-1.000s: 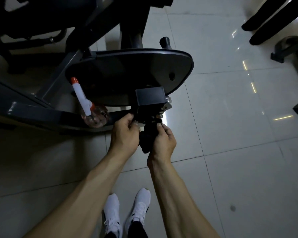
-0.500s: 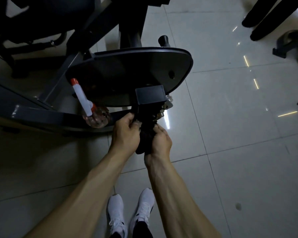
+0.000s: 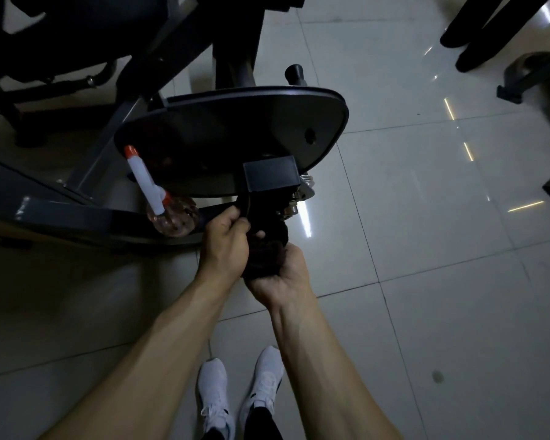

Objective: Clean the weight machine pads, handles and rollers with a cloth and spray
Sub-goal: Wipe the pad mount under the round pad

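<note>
We look down from head height onto two bare forearms reaching away from us toward a weight machine in a dim room. The cloth [image 3: 267, 254], dark and bunched into a wad, sits between the two hands, just below a square black bracket [image 3: 270, 177] on the near edge of the machine.

The right hand [image 3: 283, 274] is turned palm up, its fingers curled round the underside of the cloth. The left hand [image 3: 226, 242] is just left of it, knuckles up. Its fingers curl tightly on the upper part of the cloth where it meets the dark part under the bracket, and its thumb presses on the wad.

Beyond the bracket lies a wide black oval plate [image 3: 235, 131]. A small black knob [image 3: 294, 73] stands at its far edge. Some bright metal fittings [image 3: 302, 192] show just right of the bracket.

The spray bottle [image 3: 159, 204] is left of the hands and near them, untouched, beside a grey frame beam [image 3: 61, 214]. It has a clear round body, a white neck tilted up to the left and an orange tip. Any label on it is too dim for us to read.

A pale tiled floor [image 3: 426, 249] fills the right side and carries thin streaks of reflected light. At the near edge we see two white shoes [image 3: 213, 389] with white laces. The right one bears a dark side mark we cannot make out.
</note>
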The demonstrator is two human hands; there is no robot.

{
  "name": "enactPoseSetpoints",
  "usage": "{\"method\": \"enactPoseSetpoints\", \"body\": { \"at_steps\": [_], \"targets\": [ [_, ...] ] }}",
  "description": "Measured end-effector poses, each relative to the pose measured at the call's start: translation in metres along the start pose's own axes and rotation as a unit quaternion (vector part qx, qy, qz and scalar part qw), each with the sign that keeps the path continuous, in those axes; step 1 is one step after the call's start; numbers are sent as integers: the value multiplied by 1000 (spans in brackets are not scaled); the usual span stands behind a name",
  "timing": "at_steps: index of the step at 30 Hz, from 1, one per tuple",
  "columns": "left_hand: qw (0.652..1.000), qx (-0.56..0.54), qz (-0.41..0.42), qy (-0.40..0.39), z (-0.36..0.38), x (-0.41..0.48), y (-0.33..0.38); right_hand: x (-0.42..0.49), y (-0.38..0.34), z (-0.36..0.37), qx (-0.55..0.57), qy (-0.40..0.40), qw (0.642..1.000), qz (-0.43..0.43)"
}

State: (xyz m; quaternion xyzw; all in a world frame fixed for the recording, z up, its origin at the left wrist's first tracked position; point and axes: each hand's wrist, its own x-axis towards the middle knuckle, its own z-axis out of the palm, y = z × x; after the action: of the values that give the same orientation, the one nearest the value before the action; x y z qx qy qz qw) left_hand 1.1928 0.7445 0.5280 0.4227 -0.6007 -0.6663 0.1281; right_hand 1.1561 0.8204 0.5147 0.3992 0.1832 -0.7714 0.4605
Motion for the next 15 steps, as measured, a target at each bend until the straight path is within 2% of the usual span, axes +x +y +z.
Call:
{"method": "enactPoseSetpoints", "body": {
  "at_steps": [2,4,7,12,15],
  "targets": [
    [1000,1,-2,-3,0,-2,-1,-5,-3,-7,-54,17,998,-29],
    [1000,18,7,-9,-3,-1,-1,-8,-11,-14,-130,61,983,-112],
    [999,41,16,-25,-7,-1,2,-5,-23,-15,-227,113,938,-237],
    [998,41,14,-41,-5,-3,5,-2,-14,-7,-309,166,878,-325],
    [998,48,12,-45,-7,-2,6,4,1,-17,-378,154,802,-435]
  ]
}}
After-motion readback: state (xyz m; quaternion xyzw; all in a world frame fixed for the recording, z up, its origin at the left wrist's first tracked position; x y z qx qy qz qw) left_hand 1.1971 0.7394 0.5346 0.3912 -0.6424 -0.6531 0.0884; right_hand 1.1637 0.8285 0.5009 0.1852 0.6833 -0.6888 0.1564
